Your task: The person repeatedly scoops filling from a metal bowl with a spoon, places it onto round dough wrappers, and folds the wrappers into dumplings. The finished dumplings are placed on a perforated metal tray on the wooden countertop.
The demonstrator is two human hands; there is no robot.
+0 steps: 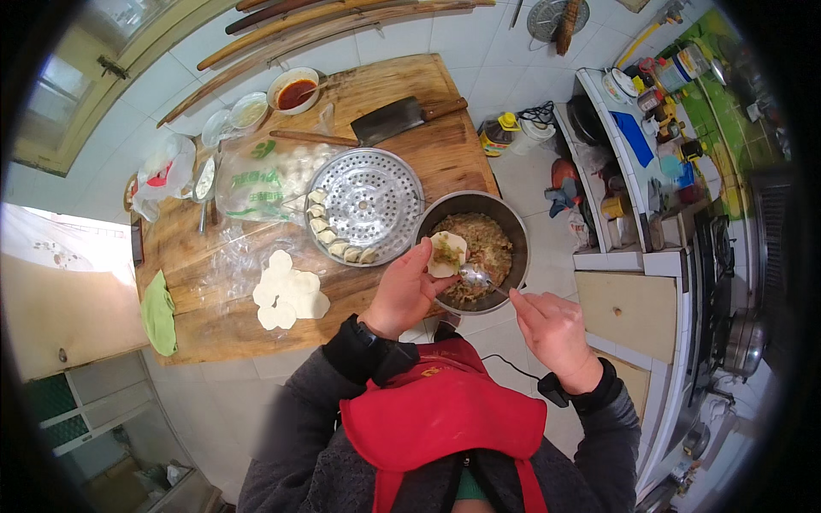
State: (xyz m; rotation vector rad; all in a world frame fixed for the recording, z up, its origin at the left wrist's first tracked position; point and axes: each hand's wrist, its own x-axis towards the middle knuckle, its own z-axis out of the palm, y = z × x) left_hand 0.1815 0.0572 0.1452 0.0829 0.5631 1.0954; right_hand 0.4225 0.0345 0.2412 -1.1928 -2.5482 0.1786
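Note:
My left hand (405, 282) holds a round dumpling wrapper (442, 260) with some filling on it, over the near left side of a deep metal pot (521, 256). A chopped filling (484, 231) covers the bottom of that pot. In my right hand (555, 330) is the handle of a metal spoon (476, 274), its bowl close beside the wrapper. Just left of the pot, a perforated steamer tray (378, 205) carries several folded dumplings (325, 236) along its left and near edge. Loose flat wrappers (290, 292) lie overlapping on the wooden board (218, 320).
A cleaver (388, 122) lies behind the tray, near a thin rolling pin (314, 137). A bowl of red sauce (294, 92) stands at the back. Left of the tray is a printed plastic bag (256, 179); a green cloth (158, 314) hangs over the board's left edge.

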